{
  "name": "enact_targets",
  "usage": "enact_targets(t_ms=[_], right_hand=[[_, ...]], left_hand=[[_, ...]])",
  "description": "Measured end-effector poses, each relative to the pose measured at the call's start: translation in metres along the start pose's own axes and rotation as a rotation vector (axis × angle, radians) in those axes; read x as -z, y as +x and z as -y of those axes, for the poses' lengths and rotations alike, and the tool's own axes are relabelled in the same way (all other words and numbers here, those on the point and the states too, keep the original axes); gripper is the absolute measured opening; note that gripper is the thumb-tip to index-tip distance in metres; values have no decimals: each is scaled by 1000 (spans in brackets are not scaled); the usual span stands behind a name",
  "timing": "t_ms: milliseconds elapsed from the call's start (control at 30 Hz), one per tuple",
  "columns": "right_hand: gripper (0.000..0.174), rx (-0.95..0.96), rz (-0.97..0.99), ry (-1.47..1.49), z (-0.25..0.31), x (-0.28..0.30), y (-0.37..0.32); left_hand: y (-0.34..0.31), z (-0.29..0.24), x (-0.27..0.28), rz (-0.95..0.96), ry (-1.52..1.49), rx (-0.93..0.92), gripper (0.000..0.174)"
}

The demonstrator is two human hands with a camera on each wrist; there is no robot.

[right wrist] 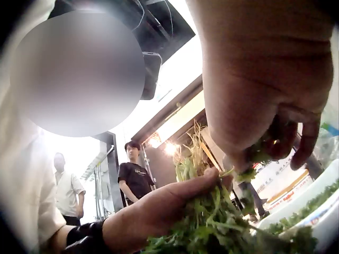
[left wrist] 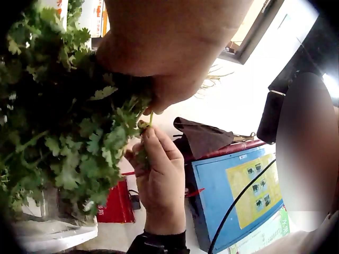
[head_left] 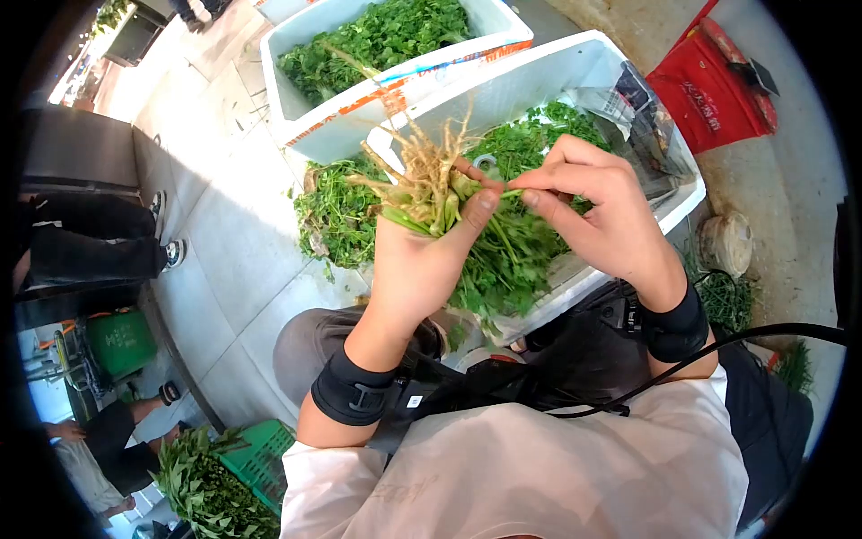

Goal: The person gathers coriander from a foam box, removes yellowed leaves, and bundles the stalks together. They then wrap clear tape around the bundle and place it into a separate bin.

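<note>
A bunch of coriander (head_left: 507, 265) lies in my left hand (head_left: 417, 265), gripped near the base. Its pale, tangled roots (head_left: 422, 171) point up and away, and its leaves hang toward the near white foam box. My right hand (head_left: 606, 202) pinches a thin green stem at the bunch's side between thumb and index finger. In the left wrist view, the fingertips of the right hand (left wrist: 161, 174) meet at the stem beside the leaves (left wrist: 69, 153). The right wrist view shows the left thumb (right wrist: 201, 182) across the stems, below the roots (right wrist: 190, 153).
The near foam box (head_left: 575, 58) contains loose coriander (head_left: 557, 126) and newspaper (head_left: 620, 108). Behind it stands another foam box (head_left: 278, 90) full of greens. Leafy trimmings (head_left: 346, 216) lie on the tiles. A red bag (head_left: 709, 99) is at right; a black cable (head_left: 763, 331) crosses near my right arm.
</note>
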State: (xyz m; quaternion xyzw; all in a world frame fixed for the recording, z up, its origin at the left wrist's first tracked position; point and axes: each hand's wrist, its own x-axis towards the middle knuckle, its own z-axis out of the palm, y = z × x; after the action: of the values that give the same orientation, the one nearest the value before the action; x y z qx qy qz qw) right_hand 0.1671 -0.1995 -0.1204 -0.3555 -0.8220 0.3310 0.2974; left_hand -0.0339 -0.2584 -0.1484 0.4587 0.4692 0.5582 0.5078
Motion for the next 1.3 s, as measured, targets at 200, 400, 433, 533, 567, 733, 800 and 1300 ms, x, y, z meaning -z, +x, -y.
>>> enact_targets(t_ms=[200, 400, 433, 533, 567, 733, 800, 1300], right_hand=[[12, 169, -128, -144, -1, 7, 6], [12, 344, -118, -359, -3, 12, 9], [16, 353, -100, -346, -4, 13, 8], [15, 380, -95, -366, -7, 13, 7], [14, 394, -81, -381, -10, 13, 7], [15, 326, -107, -383, -17, 13, 5], [9, 304, -91, -423, -12, 17, 9], [45, -115, -452, -478, -71, 41, -1]], left_hand=[[3, -4, 1, 30, 270, 47, 19], [6, -6, 4, 125, 492, 80, 33], [8, -7, 4, 120, 501, 73, 32], [9, -8, 3, 123, 541, 81, 28], [9, -6, 3, 116, 560, 69, 23], [14, 6, 6, 111, 646, -26, 20], [12, 10, 5, 101, 620, -29, 21], [15, 3, 22, 161, -77, 261, 29]])
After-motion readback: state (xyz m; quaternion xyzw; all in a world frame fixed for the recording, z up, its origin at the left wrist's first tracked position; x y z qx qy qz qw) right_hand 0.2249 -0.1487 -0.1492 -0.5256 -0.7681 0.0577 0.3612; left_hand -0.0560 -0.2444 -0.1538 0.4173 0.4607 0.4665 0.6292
